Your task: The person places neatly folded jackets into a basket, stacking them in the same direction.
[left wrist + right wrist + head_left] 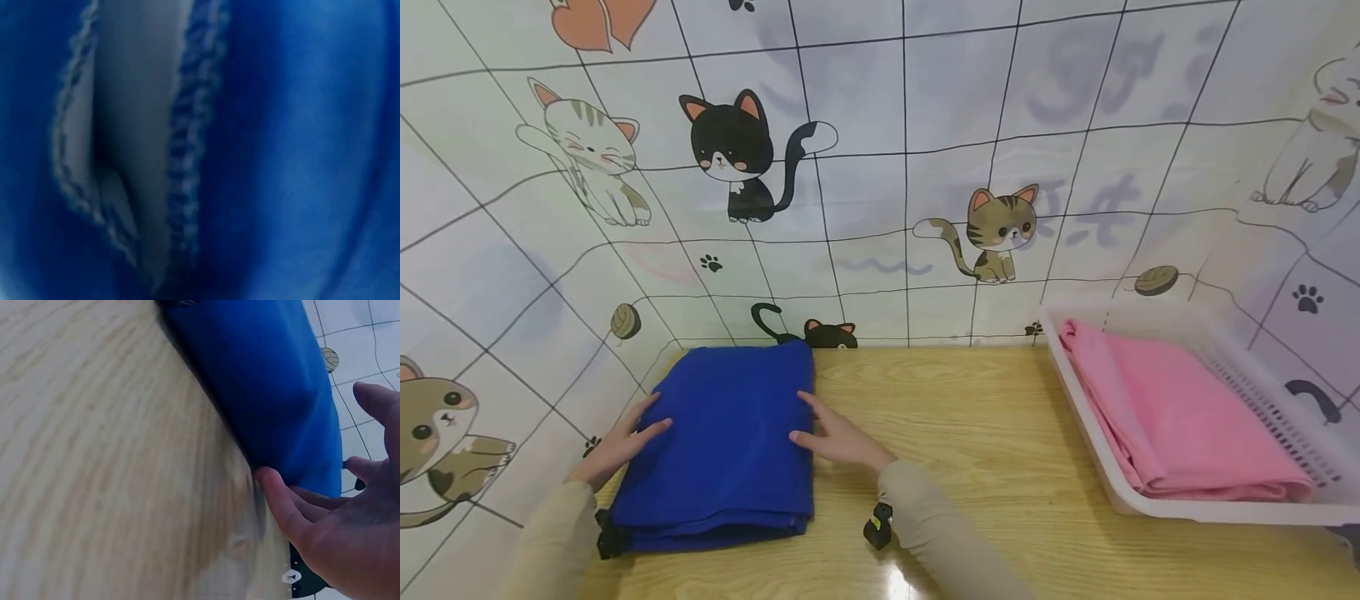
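Observation:
A folded blue cloth (722, 442) lies on the left part of the wooden table, its layered edges toward the front. At its left side my left hand (622, 442) rests with the fingers spread against the cloth. My right hand (842, 435) is at the opposite side; in the right wrist view its fingertips (270, 480) touch the cloth's lower edge beside the tabletop, thumb held apart. Close up in the left wrist view, the blue fabric (300, 150) shows stitched edges with a grey gap between them; the left hand is not seen there.
A white plastic basket (1093, 433) stands at the right of the wooden table (940, 425), with a folded pink cloth (1202, 417) in it. Walls covered in cat-patterned sheeting (865, 192) enclose the table at the back and both sides. Black devices sit at both wrists.

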The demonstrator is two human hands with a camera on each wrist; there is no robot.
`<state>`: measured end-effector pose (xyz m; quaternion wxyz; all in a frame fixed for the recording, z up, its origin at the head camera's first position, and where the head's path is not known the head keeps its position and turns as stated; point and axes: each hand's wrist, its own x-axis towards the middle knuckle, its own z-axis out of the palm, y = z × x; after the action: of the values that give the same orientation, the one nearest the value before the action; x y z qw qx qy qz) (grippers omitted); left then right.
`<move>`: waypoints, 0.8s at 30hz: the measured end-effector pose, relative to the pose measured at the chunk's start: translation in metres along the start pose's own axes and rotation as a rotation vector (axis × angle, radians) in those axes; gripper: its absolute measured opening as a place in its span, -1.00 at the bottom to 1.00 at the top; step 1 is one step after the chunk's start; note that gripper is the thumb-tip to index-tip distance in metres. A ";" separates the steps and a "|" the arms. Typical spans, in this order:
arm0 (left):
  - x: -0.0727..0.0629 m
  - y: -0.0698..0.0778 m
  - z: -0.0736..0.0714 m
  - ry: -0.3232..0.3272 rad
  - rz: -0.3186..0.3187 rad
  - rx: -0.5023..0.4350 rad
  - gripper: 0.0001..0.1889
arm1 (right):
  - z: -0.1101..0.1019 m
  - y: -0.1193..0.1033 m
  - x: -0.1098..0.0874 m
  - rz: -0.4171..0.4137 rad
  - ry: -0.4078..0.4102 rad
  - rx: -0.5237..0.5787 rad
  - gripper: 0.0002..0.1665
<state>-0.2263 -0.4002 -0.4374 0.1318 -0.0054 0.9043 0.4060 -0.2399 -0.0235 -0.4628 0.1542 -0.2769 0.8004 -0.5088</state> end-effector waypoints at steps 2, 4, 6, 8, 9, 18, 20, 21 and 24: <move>-0.003 -0.001 0.000 -0.017 0.003 -0.032 -0.10 | 0.003 0.001 0.003 -0.006 0.010 -0.011 -0.14; -0.005 -0.001 0.000 -0.035 0.008 -0.063 -0.11 | 0.005 0.002 0.004 -0.005 0.027 -0.032 -0.12; -0.007 -0.003 0.000 -0.055 0.019 -0.089 -0.13 | 0.006 0.003 0.005 0.007 0.052 -0.034 -0.08; -0.008 -0.005 0.000 -0.078 0.026 -0.113 -0.14 | 0.007 0.006 0.007 0.015 0.079 -0.022 -0.04; -0.008 -0.006 0.000 -0.091 0.025 -0.123 -0.14 | 0.007 0.007 0.008 0.021 0.087 -0.012 -0.02; -0.009 -0.008 0.004 -0.157 0.012 -0.183 -0.16 | 0.000 0.012 0.010 0.051 0.035 -0.010 0.04; -0.009 -0.008 0.004 -0.172 0.019 -0.198 -0.17 | -0.003 0.011 0.008 0.060 0.026 -0.012 0.04; -0.010 -0.008 0.004 -0.179 0.024 -0.206 -0.18 | -0.004 0.011 0.008 0.063 0.023 -0.008 0.04; -0.011 -0.007 0.005 -0.194 0.043 -0.227 -0.21 | -0.006 0.013 0.007 0.065 0.025 -0.004 0.02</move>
<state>-0.2135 -0.4025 -0.4432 0.2083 0.0384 0.8355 0.5070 -0.2522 -0.0186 -0.4715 0.1599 -0.2447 0.8120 -0.5052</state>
